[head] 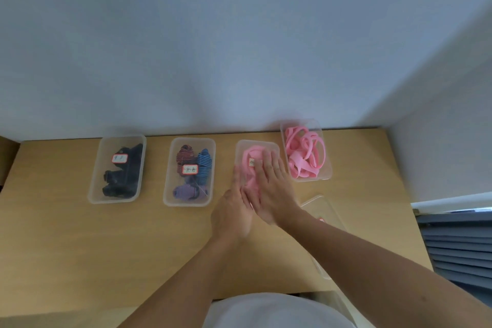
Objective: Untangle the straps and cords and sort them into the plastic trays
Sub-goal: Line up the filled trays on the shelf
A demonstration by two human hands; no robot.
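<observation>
Here, nearest: a clear tray (pixel 328 207) lies under the right forearm.
Grip: left hand (pixel 233 212) and right hand (pixel 271 190) lie flat, fingers straight, pressing soft pink straps (pixel 250 153).
Beneath the palms: labelled tray (pixel 255 142) holding those straps.
Left of hands: middle tray (pixel 167 194) with striped cords (pixel 205 165); beyond it, end tray (pixel 93 194) with dark straps (pixel 125 176).
Far right of hands: far tray (pixel 328 168) with smooth pink loops (pixel 306 152).

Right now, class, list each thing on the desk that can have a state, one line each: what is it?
Left tray: filled with dark straps.
Second tray: holds striped cords.
Third tray: holds pink straps.
Far right tray: filled with pink bands.
Near tray: seems empty, partly hidden by an arm.
Left hand: fingers straight, on the pink straps.
Right hand: flat, pressing the pink straps.
</observation>
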